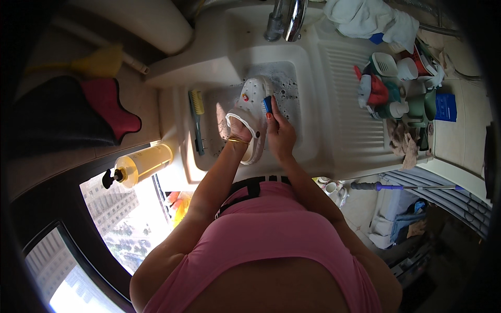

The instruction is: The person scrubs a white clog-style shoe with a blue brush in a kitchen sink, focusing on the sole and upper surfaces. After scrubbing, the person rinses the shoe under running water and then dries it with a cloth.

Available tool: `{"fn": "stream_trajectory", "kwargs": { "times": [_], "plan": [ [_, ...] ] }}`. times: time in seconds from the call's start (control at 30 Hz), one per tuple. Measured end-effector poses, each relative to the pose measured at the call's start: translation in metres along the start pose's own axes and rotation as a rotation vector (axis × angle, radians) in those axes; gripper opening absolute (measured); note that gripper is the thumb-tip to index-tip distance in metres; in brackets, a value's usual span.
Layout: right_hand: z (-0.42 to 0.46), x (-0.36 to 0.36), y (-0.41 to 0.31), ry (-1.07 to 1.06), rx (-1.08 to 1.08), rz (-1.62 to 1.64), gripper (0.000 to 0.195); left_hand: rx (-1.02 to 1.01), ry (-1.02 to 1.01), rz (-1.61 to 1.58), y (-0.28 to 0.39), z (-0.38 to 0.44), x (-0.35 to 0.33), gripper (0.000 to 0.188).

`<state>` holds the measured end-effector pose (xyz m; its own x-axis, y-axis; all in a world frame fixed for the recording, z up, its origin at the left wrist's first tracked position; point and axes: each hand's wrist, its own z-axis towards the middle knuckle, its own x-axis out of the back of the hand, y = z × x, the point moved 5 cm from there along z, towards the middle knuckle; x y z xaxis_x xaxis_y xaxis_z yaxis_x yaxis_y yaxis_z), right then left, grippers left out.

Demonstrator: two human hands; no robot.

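A white foam clog (256, 87) with a small red charm on its toe is held over soapy water in the sink. My left hand (239, 129) reaches inside the clog under its heel strap and holds it up; most of its fingers are hidden. In my right hand (281, 135) is a small blue scrub brush (267, 105), its pale bristles against the clog's right side. Suds and bubbles (287, 88) float in the sink basin (307, 78) around the shoe.
A green brush with yellow bristles (197, 121) lies on the sink's left ledge. A pump bottle of yellow liquid (146, 164) stands near the window. The chrome faucet (294, 21) rises behind the basin. Right of it, the ribbed drainboard (352, 117) holds bottles, cups and cloths.
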<state>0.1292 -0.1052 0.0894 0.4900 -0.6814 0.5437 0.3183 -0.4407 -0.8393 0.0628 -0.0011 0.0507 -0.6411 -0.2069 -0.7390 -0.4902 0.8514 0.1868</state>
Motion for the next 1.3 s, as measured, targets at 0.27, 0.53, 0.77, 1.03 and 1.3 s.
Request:
{"fn": "stream_trajectory", "kwargs": {
  "times": [0.27, 0.53, 0.77, 1.03, 1.3],
  "plan": [
    [-0.017, -0.011, -0.006, -0.071, 0.003, -0.078, 0.049, -0.076, -0.025, -0.055, 0.016, 0.052, 0.017, 0.047],
    [0.105, -0.002, -0.005, -0.069, -0.188, -0.224, 0.037, 0.012, -0.336, -0.042, -0.012, 0.059, 0.001, 0.051],
    [0.063, -0.006, 0.004, -0.204, -0.142, -0.208, 0.040, -0.039, -0.073, -0.178, -0.003, 0.084, 0.026, 0.050],
    [-0.011, 0.001, -0.005, -0.157, -0.067, -0.137, 0.044, -0.094, 0.013, -0.090, 0.007, 0.084, 0.025, 0.051],
    [0.095, 0.011, 0.021, -0.041, -0.212, 0.000, 0.039, 0.114, -0.202, -0.052, -0.012, 0.047, -0.010, 0.053]
  ]
}}
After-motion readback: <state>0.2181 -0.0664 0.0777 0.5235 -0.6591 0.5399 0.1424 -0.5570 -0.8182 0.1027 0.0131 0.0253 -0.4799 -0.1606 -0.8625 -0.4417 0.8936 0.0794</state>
